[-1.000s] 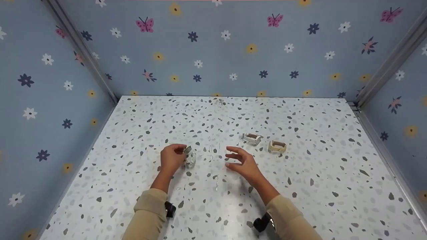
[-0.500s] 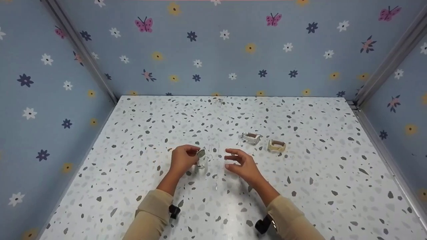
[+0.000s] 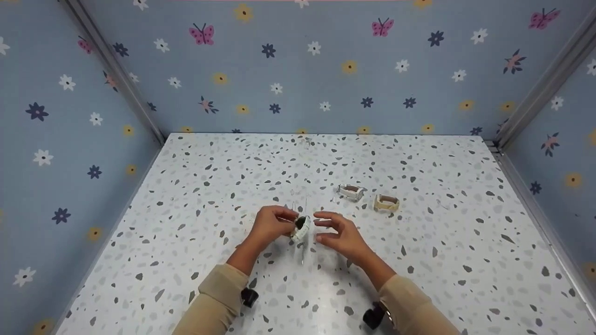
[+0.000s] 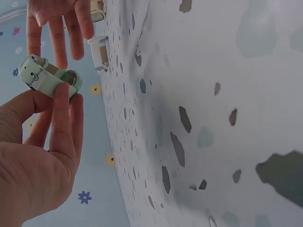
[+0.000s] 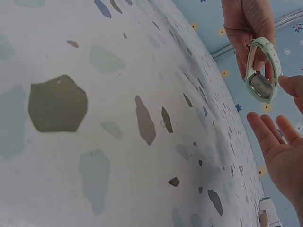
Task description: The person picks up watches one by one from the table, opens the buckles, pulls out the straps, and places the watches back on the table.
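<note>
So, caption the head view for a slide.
Left hand holding a pale green watch near the right hand, with a white watch and a tan watch beyond on the speckled table.

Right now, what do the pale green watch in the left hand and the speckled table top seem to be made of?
Pale green watch: strap perhaps leather or imitation leather, with a smooth outside and tan lining; case back probably polished metal, grey, shiny. Speckled table top: stone-like, with a soft gloss where light reflects; perhaps terrazzo or a printed sheet.
</note>
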